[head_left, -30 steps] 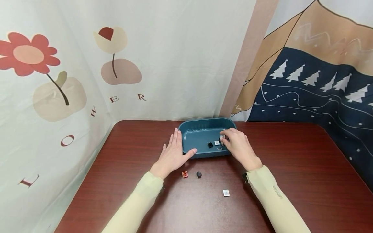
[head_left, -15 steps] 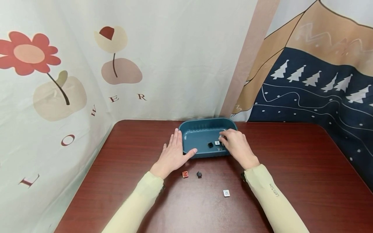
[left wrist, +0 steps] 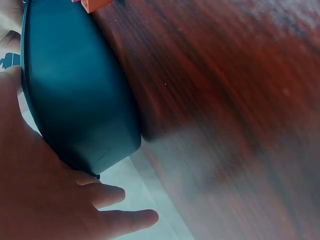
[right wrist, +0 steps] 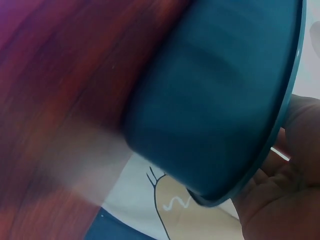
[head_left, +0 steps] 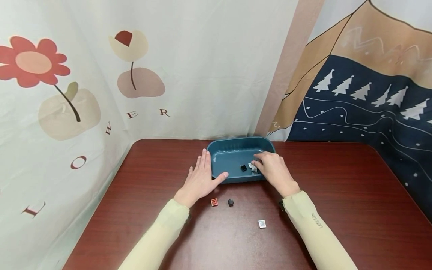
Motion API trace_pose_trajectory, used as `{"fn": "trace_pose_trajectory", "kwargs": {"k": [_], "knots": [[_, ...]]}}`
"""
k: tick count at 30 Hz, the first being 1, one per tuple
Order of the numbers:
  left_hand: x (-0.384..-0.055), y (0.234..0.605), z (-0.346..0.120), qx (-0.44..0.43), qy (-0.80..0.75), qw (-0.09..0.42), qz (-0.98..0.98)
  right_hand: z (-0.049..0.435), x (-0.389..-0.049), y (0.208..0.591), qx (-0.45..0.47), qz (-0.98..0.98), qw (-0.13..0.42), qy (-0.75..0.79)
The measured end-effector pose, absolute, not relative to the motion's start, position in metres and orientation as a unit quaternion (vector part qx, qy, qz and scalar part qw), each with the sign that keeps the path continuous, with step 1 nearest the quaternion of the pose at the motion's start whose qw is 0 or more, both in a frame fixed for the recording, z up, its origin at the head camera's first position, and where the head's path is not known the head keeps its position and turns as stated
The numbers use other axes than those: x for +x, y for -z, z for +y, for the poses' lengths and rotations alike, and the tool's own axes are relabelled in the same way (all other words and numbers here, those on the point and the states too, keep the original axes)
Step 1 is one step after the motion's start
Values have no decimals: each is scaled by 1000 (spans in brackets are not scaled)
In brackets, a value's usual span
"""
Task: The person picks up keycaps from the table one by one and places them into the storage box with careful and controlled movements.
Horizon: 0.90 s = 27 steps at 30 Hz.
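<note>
A dark teal plastic tray [head_left: 216, 179] stands at the table's back edge. My left hand [head_left: 200, 180] lies along its left end with straight fingers, the thumb at the front rim; the left wrist view shows the tray's outer wall [left wrist: 75, 85] beside this hand. Over the tray's right end is my right hand [head_left: 275, 168], thumb and forefinger parted. Just beneath them, small white keycap-like pieces [head_left: 254, 169] lie on the tray floor, partly hidden by the hand. A black piece [head_left: 243, 168] lies to their left. Tray wall hides the right fingertips in the right wrist view.
On the table before the tray lie a small red square piece [head_left: 214, 202], a black piece [head_left: 231, 202] and a white square piece [head_left: 262, 224]. A printed curtain [head_left: 202, 75] hangs right behind the brown wooden table [head_left: 337, 187].
The right thumb and forefinger, which pinched a small white piece, have parted. That piece now lies in the tray near the other white one. My left hand has stayed put.
</note>
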<state>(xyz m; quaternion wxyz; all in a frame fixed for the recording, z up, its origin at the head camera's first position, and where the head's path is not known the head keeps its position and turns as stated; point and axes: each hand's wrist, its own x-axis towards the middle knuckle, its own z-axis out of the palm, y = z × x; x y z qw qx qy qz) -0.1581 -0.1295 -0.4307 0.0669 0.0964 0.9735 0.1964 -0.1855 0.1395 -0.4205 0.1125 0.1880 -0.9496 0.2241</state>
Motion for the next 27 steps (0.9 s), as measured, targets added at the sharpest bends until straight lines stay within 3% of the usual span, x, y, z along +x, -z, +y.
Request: {"fn": "trace_pose_trajectory", "kwargs": {"k": [27], "knots": [[-158,432,-129,95,-202,59,973,159,-133,420,229,-934,185,-201]]}}
